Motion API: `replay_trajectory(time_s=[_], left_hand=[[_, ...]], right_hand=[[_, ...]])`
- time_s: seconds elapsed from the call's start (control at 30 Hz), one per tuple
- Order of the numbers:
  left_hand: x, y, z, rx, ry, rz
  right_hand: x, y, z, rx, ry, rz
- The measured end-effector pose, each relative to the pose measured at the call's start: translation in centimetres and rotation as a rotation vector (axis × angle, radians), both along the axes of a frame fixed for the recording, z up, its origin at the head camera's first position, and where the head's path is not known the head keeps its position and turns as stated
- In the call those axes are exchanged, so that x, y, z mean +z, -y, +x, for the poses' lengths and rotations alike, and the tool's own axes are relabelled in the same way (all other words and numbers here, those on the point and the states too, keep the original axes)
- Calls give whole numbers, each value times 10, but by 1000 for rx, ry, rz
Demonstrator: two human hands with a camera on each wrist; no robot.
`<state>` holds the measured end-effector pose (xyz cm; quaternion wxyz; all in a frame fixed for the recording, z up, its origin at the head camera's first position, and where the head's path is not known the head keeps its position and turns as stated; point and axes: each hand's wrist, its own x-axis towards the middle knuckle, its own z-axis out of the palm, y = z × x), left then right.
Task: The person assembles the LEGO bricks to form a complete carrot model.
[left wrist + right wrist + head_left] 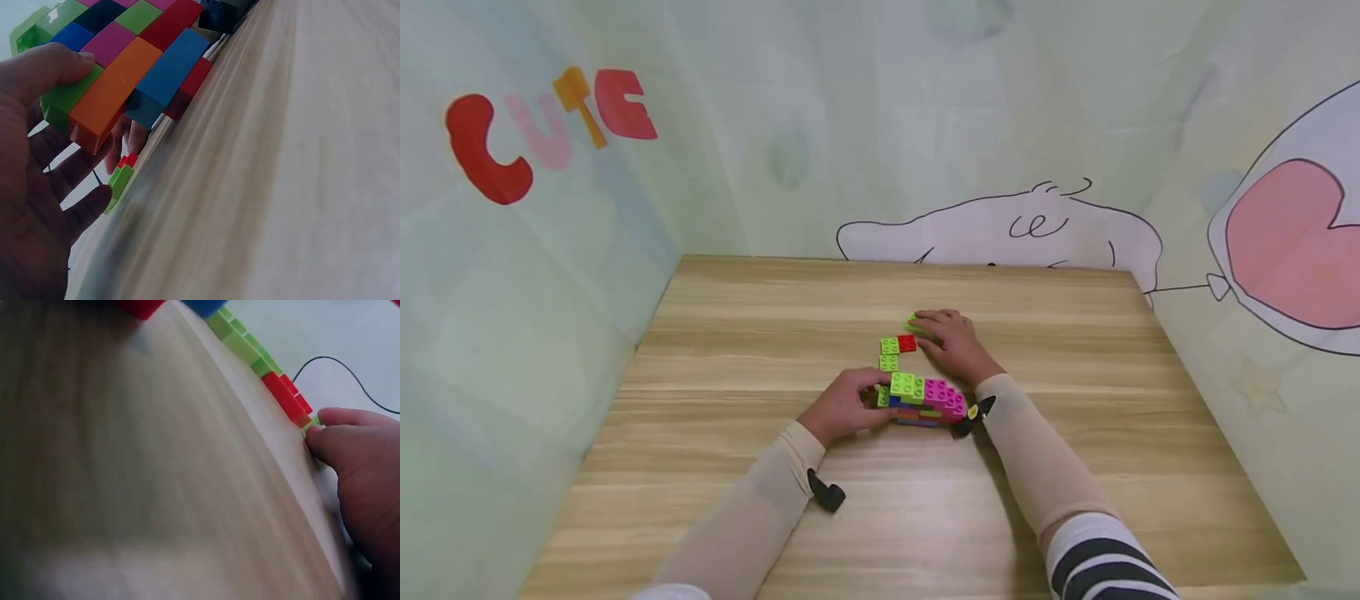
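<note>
My left hand (848, 406) grips the left end of a multicoloured building-brick stack (942, 393). Its top shows lime green and pink studs. In the left wrist view the thumb lies against the wall of the stack, over green and orange bricks (115, 94), with the other fingers behind. Farther back, my right hand (953, 343) pinches a lime green brick (912, 322) between thumb and fingers, and most of that brick is covered. Right beside it in the right wrist view sits a red brick (286, 397).
Two lime green bricks (889, 346) and the red one stand on the wooden table (737, 333) between stack and right hand. Black wrist cameras (827, 492) hang at both sleeves. Printed cloth walls (760, 125) enclose the table's back and sides.
</note>
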<state>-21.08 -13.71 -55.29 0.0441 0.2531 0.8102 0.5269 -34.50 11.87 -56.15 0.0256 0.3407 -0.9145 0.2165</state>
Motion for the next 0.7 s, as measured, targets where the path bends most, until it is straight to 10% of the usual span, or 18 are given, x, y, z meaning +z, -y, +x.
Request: replay_trajectory(time_s=[0.47, 0.7], left_hand=[[3, -5, -1, -1, 1, -19], [2, -4, -2, 24, -20, -38]], right_hand=[[8, -24, 42, -279, 173, -413], [25, -35, 82, -256, 13, -696]])
